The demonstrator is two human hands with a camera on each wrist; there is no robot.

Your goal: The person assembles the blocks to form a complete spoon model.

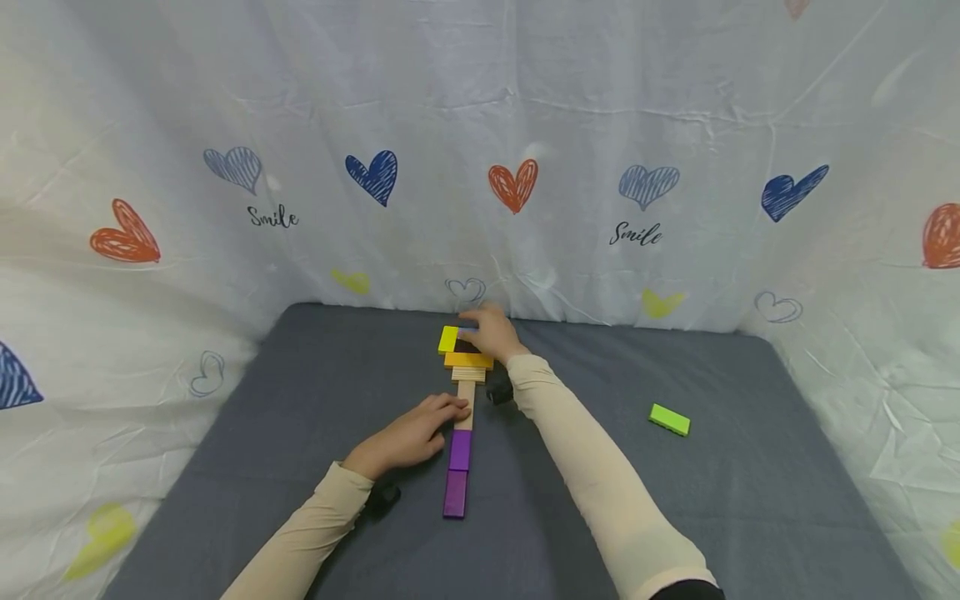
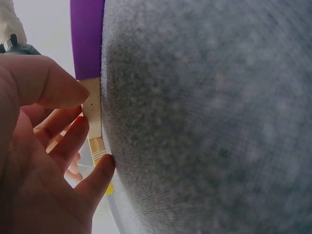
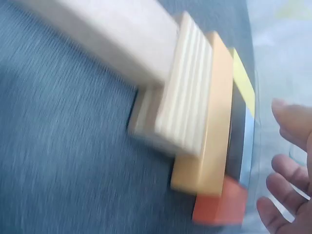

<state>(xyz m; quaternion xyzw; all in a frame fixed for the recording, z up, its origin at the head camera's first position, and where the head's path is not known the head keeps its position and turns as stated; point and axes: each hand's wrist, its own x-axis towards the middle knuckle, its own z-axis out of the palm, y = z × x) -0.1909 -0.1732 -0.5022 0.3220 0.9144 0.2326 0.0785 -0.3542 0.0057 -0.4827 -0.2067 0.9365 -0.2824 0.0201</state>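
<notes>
Wooden blocks form a line in the middle of the grey cloth. Two purple blocks (image 1: 459,451) lie at the near end, then plain wood blocks (image 2: 93,109). Beyond come layered pale wood pieces (image 3: 187,85), an orange-yellow block (image 1: 467,360) set crosswise, and a far row of yellow (image 1: 447,339), black (image 3: 237,134), blue (image 3: 248,151) and red (image 3: 222,202) blocks. My left hand (image 1: 408,435) touches a plain block with fairly straight fingers. Over the far row is my right hand (image 1: 495,333), its fingers spread and apart from the blocks in the right wrist view.
A lime green block (image 1: 670,419) lies alone on the right side of the grey cloth (image 1: 750,500). Behind the far edge hangs a white curtain (image 1: 450,83) printed with hearts. Dark wrist devices (image 1: 384,497) are worn under both wrists.
</notes>
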